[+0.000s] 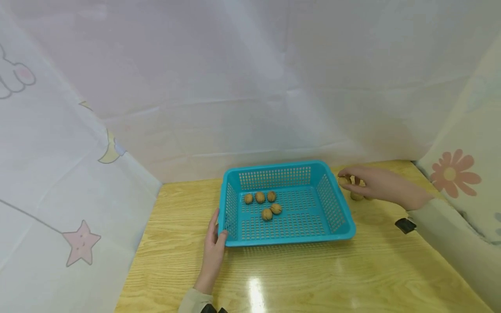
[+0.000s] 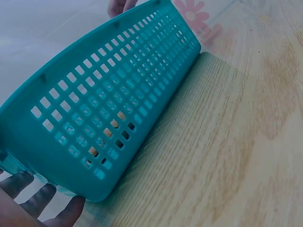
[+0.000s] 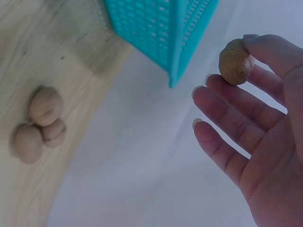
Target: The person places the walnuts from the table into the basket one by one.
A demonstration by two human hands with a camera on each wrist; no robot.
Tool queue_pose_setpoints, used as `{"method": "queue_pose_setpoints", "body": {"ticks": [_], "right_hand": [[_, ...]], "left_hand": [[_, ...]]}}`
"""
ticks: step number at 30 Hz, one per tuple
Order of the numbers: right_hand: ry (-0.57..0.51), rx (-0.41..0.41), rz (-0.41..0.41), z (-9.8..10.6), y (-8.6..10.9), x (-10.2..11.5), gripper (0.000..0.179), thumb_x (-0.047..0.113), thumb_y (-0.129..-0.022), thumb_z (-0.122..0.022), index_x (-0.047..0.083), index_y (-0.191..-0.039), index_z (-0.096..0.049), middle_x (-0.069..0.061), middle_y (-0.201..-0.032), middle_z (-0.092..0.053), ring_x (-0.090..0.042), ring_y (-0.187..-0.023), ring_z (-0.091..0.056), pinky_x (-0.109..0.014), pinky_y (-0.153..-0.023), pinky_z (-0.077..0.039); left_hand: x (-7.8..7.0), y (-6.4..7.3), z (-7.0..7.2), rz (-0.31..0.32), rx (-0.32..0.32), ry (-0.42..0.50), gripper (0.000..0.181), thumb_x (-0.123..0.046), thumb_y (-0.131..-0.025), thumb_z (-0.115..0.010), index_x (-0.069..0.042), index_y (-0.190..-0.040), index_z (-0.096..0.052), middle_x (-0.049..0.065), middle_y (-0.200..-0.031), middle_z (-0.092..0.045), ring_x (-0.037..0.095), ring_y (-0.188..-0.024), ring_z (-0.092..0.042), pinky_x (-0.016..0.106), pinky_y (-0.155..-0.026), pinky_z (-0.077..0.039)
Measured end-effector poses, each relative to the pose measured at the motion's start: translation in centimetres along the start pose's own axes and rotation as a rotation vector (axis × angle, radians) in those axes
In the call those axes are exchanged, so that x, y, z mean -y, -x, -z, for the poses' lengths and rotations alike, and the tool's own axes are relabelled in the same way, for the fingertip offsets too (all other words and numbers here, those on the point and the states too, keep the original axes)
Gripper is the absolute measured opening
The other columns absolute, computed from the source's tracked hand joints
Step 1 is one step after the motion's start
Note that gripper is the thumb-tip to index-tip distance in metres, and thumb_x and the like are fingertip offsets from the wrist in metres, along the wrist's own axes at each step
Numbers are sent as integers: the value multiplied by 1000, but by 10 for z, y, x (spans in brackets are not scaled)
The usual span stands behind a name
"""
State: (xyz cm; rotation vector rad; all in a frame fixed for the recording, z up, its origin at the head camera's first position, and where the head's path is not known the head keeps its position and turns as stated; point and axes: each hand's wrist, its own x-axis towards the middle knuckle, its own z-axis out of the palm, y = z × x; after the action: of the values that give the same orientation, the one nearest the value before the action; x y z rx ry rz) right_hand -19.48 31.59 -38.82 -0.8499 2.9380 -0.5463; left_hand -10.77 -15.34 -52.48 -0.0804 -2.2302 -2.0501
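Left hand (image 1: 214, 251), partly hidden, grips the basket (image 1: 289, 241) by its edge, probably to steady it; right hand (image 1: 373, 184) pinches 1 walnut (image 3: 235, 64) near 3 others (image 3: 46, 105).

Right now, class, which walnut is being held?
The walnut pinched in the right hand; five others lie in the basket, three on the table.
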Motion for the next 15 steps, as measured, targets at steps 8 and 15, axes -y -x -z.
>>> {"method": "queue_pose_setpoints", "body": {"ticks": [8,15], "right_hand": [[35,2,58,-5,-29,14,34,30,-103,-66,10,-131,-68,7,-107,-66,-7,-87,-57,-32,-72,-52],[-34,-11,129,-12,-56,26,33,31,-103,-67,11,-129,-69,10,-102,-67,-7,-87,-59,-37,-77,-54]], "left_hand": [[-2,-1,0,-3,2,3,69,-3,-103,-44,-24,-167,-26,23,-152,-50,40,-137,-52,49,-104,-51],[0,-1,0,22,-12,3,70,-3,-103,-45,-26,-166,-27,23,-152,-51,39,-136,-53,48,-104,-51]]}}
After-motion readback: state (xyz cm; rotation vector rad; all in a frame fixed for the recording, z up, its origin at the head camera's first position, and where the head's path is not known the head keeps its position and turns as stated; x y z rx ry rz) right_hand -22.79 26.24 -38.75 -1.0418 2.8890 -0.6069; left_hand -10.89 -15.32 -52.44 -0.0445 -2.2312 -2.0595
